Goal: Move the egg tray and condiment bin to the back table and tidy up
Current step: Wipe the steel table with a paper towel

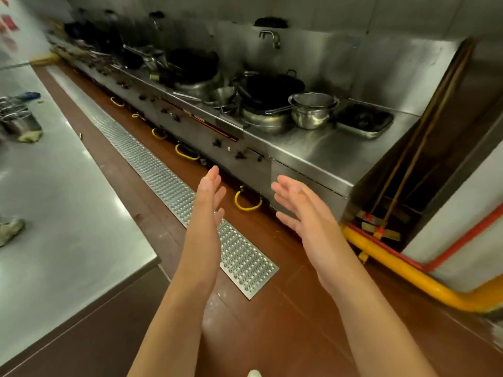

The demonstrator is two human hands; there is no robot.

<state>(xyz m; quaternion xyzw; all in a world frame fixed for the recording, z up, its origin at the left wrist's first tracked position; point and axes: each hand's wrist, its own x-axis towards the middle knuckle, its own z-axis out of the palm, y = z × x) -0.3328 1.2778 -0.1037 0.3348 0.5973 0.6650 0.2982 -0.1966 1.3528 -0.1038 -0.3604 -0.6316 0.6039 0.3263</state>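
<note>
My left hand (208, 197) and my right hand (302, 206) are both raised in front of me over the brown floor, fingers straight, palms facing each other a short gap apart. Neither hand holds anything. No egg tray or condiment bin shows in this view. A steel table (68, 202) runs along my left side, and the long steel stove line (313, 151) runs ahead and to my right.
Black woks (272, 87), steel pots and a strainer bowl (313, 110) crowd the stove top, with a shallow steel pan (363, 121) at its near end. A metal drain grate (174, 191) runs down the aisle floor. A yellow pipe (402, 270) hugs the right wall. Cloths and a pot sit on the left table.
</note>
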